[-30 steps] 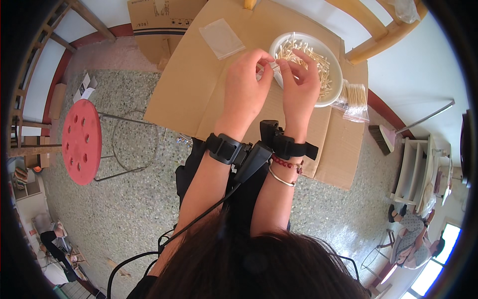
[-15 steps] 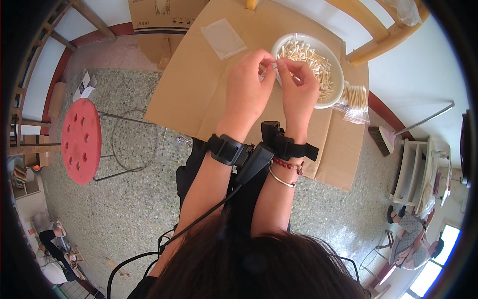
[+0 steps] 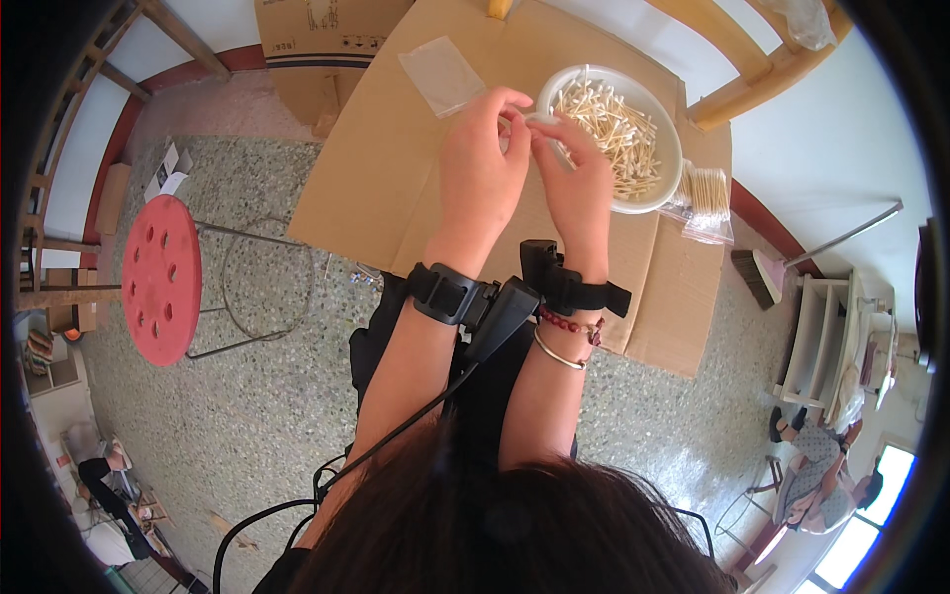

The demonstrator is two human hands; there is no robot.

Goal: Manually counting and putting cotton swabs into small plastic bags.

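My left hand (image 3: 485, 163) and my right hand (image 3: 574, 178) are raised over the cardboard, fingertips pinched close together at the near left rim of a white bowl (image 3: 676, 163). Between the fingers shows a bit of thin, whitish see-through plastic (image 3: 535, 117), mostly hidden by the hands. Heaped in the bowl are many cotton swabs (image 3: 614, 129). Beyond my left hand, a flat clear plastic bag (image 3: 440, 74) lies on the cardboard. To the right of the bowl are clear bags packed with swabs (image 3: 706, 193).
A cardboard sheet (image 3: 376, 188) covers the work surface. Wooden chair parts (image 3: 732, 104) stand behind the bowl. At left is a red round stool (image 3: 161, 282); at right, a broom (image 3: 760, 280) and a white rack (image 3: 816, 342). Other people sit at both lower sides.
Both hands have shifted slightly left, away from the bowl, still pinched together. A whitish bit of plastic now shows between the fingers.
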